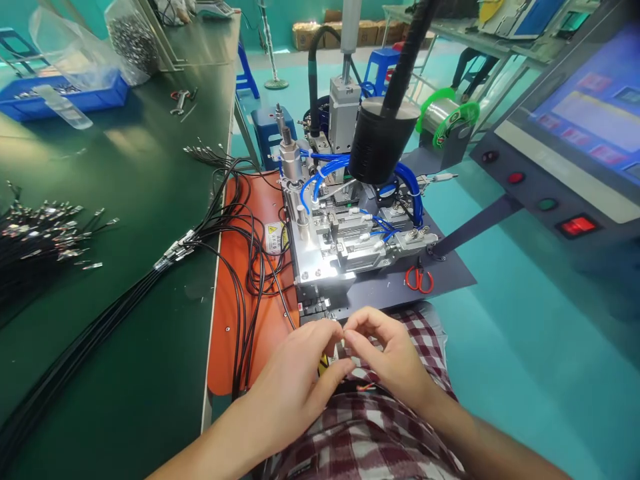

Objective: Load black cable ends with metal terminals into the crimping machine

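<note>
My left hand (pixel 305 370) is in front of my body, palm down, its fingers bent and its thumb apart from them. Nothing plainly shows in its grasp. Beside it, my right hand (pixel 393 353) is closed in a pinch, thumb and index fingertips together against the left fingertips. Whatever lies in that pinch is too small to make out. Below the hands, by the checked clothing (pixel 365 433), a dark cable ends in thin coloured wires (pixel 367 387). Just beyond the hands stands a metal bench machine (pixel 350 247) with blue air tubes (pixel 410 190).
Black cables (pixel 255 253) lie across an orange board (pixel 225 353), and a bundle (pixel 125 293) runs over the green table (pixel 165 387). Red-handled snips (pixel 419 279) lie on the machine base. A control panel (pixel 565 167) stands right; a solder wire spool (pixel 445 117) sits behind.
</note>
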{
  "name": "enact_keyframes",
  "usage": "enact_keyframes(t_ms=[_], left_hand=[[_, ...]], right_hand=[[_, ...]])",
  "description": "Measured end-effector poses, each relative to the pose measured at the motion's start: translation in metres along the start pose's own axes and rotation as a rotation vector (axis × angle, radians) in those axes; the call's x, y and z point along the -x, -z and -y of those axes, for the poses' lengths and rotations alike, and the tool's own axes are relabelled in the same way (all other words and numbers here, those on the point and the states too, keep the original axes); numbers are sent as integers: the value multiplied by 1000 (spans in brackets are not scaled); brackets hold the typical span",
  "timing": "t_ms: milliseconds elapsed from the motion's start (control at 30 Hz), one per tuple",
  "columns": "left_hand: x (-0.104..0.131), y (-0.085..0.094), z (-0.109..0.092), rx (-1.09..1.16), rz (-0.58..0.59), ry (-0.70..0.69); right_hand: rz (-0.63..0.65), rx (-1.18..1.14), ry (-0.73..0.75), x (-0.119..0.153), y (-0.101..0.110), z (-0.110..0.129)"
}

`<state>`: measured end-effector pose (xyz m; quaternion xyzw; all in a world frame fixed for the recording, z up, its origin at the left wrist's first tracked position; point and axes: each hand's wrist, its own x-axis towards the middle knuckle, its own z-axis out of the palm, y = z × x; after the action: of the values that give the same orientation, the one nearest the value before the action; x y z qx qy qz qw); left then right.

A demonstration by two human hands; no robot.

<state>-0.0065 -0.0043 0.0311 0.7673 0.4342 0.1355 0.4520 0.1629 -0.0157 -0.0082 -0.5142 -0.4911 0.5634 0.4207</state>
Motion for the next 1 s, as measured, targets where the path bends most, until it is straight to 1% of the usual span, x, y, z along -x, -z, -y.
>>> enact_keyframes(t_ms=[100,167,233,300,367,400,467,500,567,633,700,800,1000], left_hand=[[-1,3,3,-44,74,-42],[-1,4,4,-119,156,-101],[1,4,4,-202,251,-167],[2,2,5,-261,299,-214],[3,-2,8,-272,270,-242],[2,-4,10,-230,235,-244],[-2,-6,15,-37,118,-188],[-5,-5,17,95,38,-121],[-11,-3,21,358,-110,58],[-18,1,24,550,-186,217],[-22,2,26,679,-183,301],[-23,2,27,776,-168,325],[-19,0,31,754,-128,322]], right_hand=[[-11,-56,-12,-2,3,-2],[-30,-85,-30,-2,7,-4],[-57,-75,-43,-3,12,-7],[-74,-44,-53,-1,17,-9],[-78,-29,-66,0,21,-11],[-78,-30,-71,0,22,-11],[-73,-41,-75,0,23,-10],[-70,-49,-76,-1,22,-10],[-66,-76,-76,-5,19,-7],[-54,-120,-74,-11,16,-5],[-22,-172,-73,-17,13,-3],[26,-246,-69,-24,7,-2],[42,-343,-80,-30,-2,-3]])
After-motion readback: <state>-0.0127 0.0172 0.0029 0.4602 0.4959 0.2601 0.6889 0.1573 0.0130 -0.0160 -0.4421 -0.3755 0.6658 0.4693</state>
